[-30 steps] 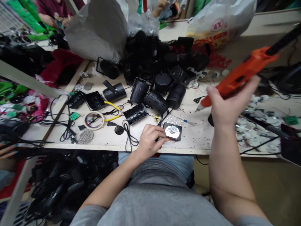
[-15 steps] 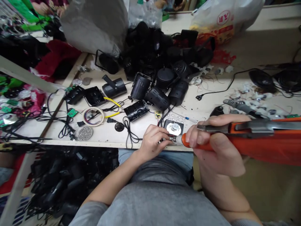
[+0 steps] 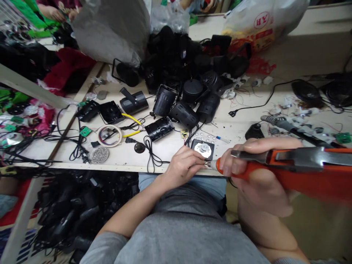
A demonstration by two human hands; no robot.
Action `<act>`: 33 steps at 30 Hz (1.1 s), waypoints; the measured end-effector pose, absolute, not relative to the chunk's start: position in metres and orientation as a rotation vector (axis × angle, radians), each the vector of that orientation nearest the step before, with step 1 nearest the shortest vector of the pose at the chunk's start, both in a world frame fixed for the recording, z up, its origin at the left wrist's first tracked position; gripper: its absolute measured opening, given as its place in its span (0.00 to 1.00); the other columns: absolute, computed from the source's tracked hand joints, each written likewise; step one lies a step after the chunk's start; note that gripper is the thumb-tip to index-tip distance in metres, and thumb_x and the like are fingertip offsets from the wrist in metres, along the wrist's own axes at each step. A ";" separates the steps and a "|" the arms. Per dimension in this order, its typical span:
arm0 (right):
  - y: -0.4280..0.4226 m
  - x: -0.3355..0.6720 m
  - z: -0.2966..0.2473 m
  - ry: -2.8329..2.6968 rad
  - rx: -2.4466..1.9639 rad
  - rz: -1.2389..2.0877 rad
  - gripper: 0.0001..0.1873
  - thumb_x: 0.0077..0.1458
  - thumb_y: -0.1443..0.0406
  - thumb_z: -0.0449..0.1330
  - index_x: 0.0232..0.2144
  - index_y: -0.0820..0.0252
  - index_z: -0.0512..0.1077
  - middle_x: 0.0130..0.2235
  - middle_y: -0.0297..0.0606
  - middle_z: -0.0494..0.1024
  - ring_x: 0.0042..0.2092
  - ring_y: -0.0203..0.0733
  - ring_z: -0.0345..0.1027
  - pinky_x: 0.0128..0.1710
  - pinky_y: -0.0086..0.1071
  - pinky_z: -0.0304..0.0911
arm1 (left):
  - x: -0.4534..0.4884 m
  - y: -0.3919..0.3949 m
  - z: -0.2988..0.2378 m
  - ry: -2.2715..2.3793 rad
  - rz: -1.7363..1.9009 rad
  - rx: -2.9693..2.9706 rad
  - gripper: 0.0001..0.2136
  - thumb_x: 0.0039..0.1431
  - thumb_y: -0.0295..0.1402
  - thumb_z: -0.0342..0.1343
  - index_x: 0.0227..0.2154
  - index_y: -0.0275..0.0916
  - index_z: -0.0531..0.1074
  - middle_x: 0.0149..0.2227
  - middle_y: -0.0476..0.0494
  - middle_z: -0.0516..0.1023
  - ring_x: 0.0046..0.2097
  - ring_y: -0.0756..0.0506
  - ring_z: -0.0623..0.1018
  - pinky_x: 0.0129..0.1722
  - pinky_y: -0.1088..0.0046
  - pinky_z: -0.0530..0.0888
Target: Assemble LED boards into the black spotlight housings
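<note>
My right hand (image 3: 255, 172) is wrapped round an orange electric screwdriver (image 3: 297, 172) held level, its metal tip pointing left at the near table edge. My left hand (image 3: 184, 167) is pinched closed right at that tip, holding something too small to name. Just beyond the fingers lies a black square plate with a round silver motor (image 3: 202, 149) on it. A strip of small silver studs (image 3: 206, 138) sits behind the plate.
A heap of black lamp housings (image 3: 187, 88) fills the table's middle, with a tape roll (image 3: 110, 135), yellow-handled cutters (image 3: 132, 121), cables (image 3: 150, 154) and a soldering iron (image 3: 286, 124). Plastic bags (image 3: 258, 22) stand at the back. Other people's hands (image 3: 57, 13) work at far left.
My right hand brought the orange screwdriver down from the upper right to the table edge, tip against my left fingers. My left hand shifted slightly toward me, off the plate's corner.
</note>
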State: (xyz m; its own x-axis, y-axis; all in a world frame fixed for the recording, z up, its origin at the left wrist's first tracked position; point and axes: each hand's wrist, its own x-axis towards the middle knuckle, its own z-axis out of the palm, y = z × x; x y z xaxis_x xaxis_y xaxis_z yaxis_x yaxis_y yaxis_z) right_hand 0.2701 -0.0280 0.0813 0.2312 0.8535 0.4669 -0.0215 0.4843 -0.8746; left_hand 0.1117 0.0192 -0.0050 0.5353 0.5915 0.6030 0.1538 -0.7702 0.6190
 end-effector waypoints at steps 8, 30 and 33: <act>0.001 0.292 0.079 -1.003 -0.784 0.755 0.31 0.46 0.33 0.61 0.41 0.45 0.80 0.30 0.33 0.79 0.20 0.40 0.70 0.14 0.34 0.64 | 0.111 0.047 -0.008 0.779 1.067 2.231 0.09 0.60 0.30 0.64 0.27 0.38 0.70 0.43 0.40 0.83 0.43 0.44 0.80 0.44 0.64 0.75; 0.032 0.285 0.049 -0.856 -0.820 0.706 0.32 0.51 0.30 0.51 0.34 0.43 0.77 0.32 0.33 0.82 0.19 0.41 0.70 0.14 0.35 0.63 | 0.132 0.056 -0.023 0.842 0.712 2.303 0.06 0.60 0.28 0.61 0.28 0.40 0.72 0.47 0.41 0.83 0.49 0.41 0.80 0.50 0.60 0.76; 0.031 0.289 0.038 -0.877 -0.823 0.841 0.40 0.48 0.26 0.45 0.35 0.46 0.77 0.34 0.37 0.81 0.19 0.40 0.68 0.15 0.36 0.63 | 0.132 0.056 -0.026 0.841 0.737 2.296 0.05 0.60 0.29 0.62 0.28 0.39 0.73 0.47 0.41 0.83 0.48 0.42 0.80 0.50 0.60 0.76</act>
State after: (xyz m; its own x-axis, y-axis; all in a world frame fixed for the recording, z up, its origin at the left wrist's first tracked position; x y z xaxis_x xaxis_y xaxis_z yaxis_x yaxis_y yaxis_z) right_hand 0.2892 0.0310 0.0383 0.3846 0.8707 0.3065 -0.2696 0.4235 -0.8648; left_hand 0.1319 0.0562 -0.0263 0.6485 0.7026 0.2928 0.3824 -0.6333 0.6728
